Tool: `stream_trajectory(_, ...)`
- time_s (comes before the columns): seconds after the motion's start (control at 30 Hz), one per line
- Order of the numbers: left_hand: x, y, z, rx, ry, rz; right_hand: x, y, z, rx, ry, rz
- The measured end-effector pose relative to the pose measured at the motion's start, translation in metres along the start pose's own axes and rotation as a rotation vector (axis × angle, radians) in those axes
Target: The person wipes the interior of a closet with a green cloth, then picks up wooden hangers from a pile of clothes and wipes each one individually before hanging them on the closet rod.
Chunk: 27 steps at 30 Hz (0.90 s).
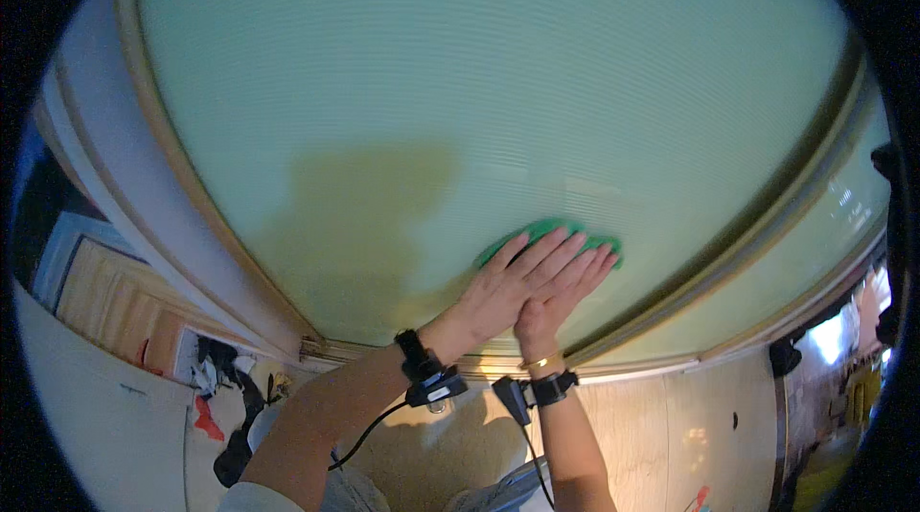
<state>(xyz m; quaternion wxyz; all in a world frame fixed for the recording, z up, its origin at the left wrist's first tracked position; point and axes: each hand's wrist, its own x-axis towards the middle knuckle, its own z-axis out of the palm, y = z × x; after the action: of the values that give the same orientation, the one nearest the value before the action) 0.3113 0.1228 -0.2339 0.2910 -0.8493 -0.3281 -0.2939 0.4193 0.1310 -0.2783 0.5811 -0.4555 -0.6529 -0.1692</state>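
A green cloth lies bunched against a large pale green panel with fine ribs, seemingly glass. My left hand presses the cloth to the panel, palm down, with the fingers stretched over it. Close alongside and partly behind it is my right hand, its fingertips also on the cloth at the right end. The cloth's middle is hidden under the fingers. Both wrists carry black straps with small cabled devices, and a gold-coloured bracelet circles the right wrist.
A frame strip borders the panel at right, another at left. Below runs a sill track above a light wooden surface. At lower left are a wooden door and dark items. A shadow falls across the panel.
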Motion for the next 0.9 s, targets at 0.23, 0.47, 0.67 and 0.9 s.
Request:
stream_trajectory(0.23,-0.116,-0.034,0.002,-0.124,-0.005,-0.3,-0.061,-0.069,0.043,0.081,-0.342,-0.174)
stream_trajectory(0.47,-0.091,-0.123,-0.066,0.092,0.489,-0.485,0.054,-0.151,0.07,0.037,-0.279,-0.457)
stream_trajectory(0.67,-0.16,-0.127,-0.035,-0.035,0.475,-0.661,0.001,-0.167,0.122,0.038,-0.451,-0.579)
stream_trajectory(0.9,-0.226,-0.12,-0.003,0.02,0.41,-0.753,-0.042,-0.18,0.136,0.122,-0.559,-0.616)
